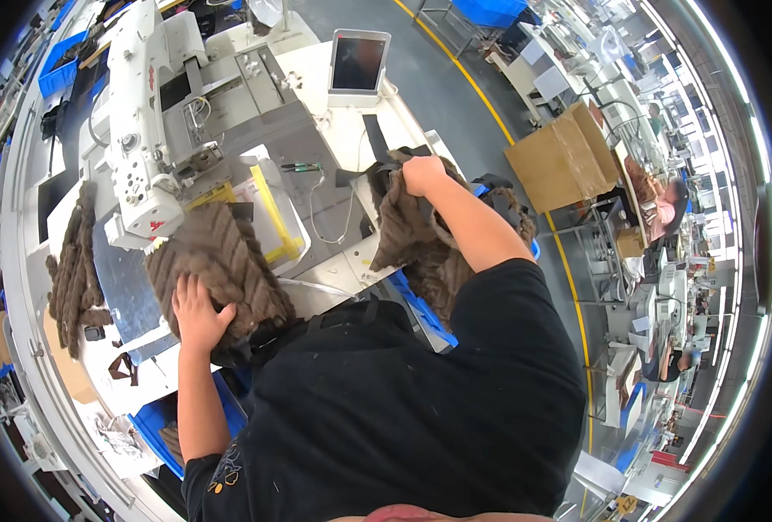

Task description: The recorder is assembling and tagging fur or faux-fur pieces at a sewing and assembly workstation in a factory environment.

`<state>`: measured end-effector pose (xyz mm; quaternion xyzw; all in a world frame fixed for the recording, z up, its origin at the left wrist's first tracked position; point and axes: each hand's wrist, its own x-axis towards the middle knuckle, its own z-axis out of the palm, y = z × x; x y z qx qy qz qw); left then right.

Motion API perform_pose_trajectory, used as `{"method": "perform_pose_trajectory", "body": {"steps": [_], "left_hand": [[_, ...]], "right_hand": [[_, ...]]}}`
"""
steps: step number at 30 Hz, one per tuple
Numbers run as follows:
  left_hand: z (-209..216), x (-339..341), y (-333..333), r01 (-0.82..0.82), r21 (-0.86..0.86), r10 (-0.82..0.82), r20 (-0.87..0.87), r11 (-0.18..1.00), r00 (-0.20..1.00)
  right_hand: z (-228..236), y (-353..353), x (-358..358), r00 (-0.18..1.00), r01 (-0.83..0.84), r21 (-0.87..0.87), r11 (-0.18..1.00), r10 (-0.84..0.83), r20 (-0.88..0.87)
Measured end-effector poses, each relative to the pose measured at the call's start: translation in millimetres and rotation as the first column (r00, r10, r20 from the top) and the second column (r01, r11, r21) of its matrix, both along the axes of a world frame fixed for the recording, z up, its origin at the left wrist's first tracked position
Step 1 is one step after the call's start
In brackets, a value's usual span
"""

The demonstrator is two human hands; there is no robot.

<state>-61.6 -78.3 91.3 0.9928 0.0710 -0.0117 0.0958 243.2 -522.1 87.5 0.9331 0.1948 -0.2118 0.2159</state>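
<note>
My left hand (199,313) lies with fingers stretched out on a brown, ribbed piece of fur fabric (220,257). That piece rests at the table's near edge, just in front of the white sewing machine (138,130). On the right, my right hand (422,174) is closed on the top of another brown fur fabric piece (399,217). This second piece hangs in folds over a blue bin (425,309), where more brown fur shows. The right fingertips are partly hidden by the fabric.
A white tray with a yellow strip (277,213) and green-handled snips (300,167) lie between my hands. Behind them stands a tablet (357,65). More fur strips (77,270) lie far left; another blue bin (155,422) sits below. A cardboard box (564,157) stands right, with people working beyond.
</note>
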Motion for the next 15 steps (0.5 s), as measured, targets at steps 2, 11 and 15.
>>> {"method": "perform_pose_trajectory", "body": {"steps": [2,11,15], "left_hand": [[-0.2,-0.3,-0.6,-0.001,-0.008,0.001,0.007,1.0,1.0],[-3.5,0.5,1.5,0.014,0.009,-0.014,-0.002,1.0,1.0],[-3.3,0.1,1.8,0.014,0.015,-0.014,0.0,1.0,1.0]], "right_hand": [[-7.2,1.0,-2.0,1.0,0.018,0.049,0.999,-0.019,0.02],[-33.3,-7.7,-2.9,0.999,0.041,0.166,0.985,-0.043,0.008],[-40.4,-7.7,-0.1,0.986,0.149,0.239,0.96,-0.162,0.036]]}}
